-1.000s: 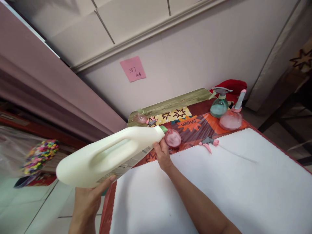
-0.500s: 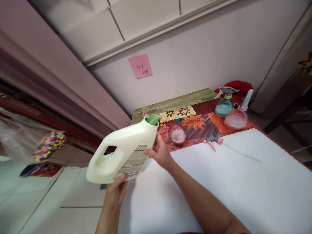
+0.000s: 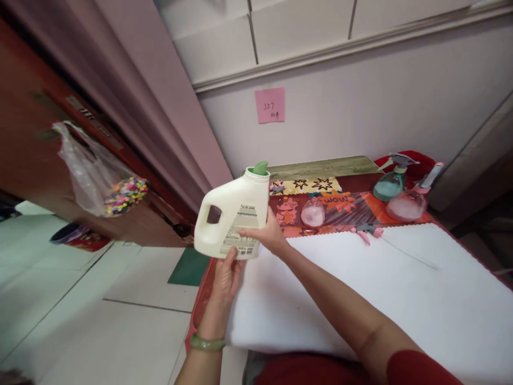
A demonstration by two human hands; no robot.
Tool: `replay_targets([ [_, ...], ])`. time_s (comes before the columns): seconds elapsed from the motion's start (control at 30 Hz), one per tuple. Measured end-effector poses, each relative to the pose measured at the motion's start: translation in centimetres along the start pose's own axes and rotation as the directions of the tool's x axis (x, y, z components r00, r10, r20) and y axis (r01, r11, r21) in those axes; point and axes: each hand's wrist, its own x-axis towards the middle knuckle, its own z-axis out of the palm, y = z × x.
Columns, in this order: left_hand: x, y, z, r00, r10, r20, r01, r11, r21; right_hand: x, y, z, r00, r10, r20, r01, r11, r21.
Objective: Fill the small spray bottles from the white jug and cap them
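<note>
A large cream detergent jug (image 3: 236,216) with a green pouring spout (image 3: 260,169) and no cap on its neck is held up over the table's left edge. My left hand (image 3: 228,275) supports it at the bottom, thumb on the printed label. Wrapped round its right side is my right hand (image 3: 270,232), with the thumb across the label. Right of the jug, a round pink bottle (image 3: 312,213) without a spray head stands on the table. A pink and grey spray head (image 3: 367,232) with a long clear tube lies on the white surface.
A green spray bottle (image 3: 388,186) and a pink spray bottle (image 3: 406,204) stand at the table's back right. On the white wall is a pink note (image 3: 270,105). A plastic bag (image 3: 90,176) of colourful bits hangs on the door at left. Part of a green mat (image 3: 186,267) lies on the floor.
The jug is more upright than before, when it leaned with its neck to the right. Both hands keep their hold. The camera view has shifted left.
</note>
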Motion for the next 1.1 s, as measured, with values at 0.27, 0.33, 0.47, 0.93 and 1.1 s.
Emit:
replay_targets([
  [0.27,-3.4,-3.9,-1.8,0.98,0.148,0.132,-0.198,0.74,0.642,3.7,1.5,2.2,0.994,-0.088,-0.064,0.046,0.873,-0.485],
  [0.33,-3.3,-4.5,-1.9,0.978,0.138,0.154,-0.206,0.636,0.744,4.3,2.8,2.7,0.991,-0.091,-0.096,0.025,0.843,-0.537],
  [0.47,-2.3,-5.5,-2.2,0.987,0.091,0.129,-0.156,0.433,0.888,5.4,4.7,3.4,0.992,-0.08,-0.101,0.004,0.802,-0.598],
  [0.93,-0.1,-6.2,-3.0,0.985,0.068,0.159,-0.169,0.172,0.971,-1.1,4.5,-6.5,0.973,-0.141,0.183,0.227,0.719,-0.656],
  [1.1,0.5,-6.2,-3.2,0.978,0.115,0.175,-0.195,0.194,0.961,-9.7,2.4,-17.3,0.95,-0.161,0.266,0.311,0.511,-0.801],
])
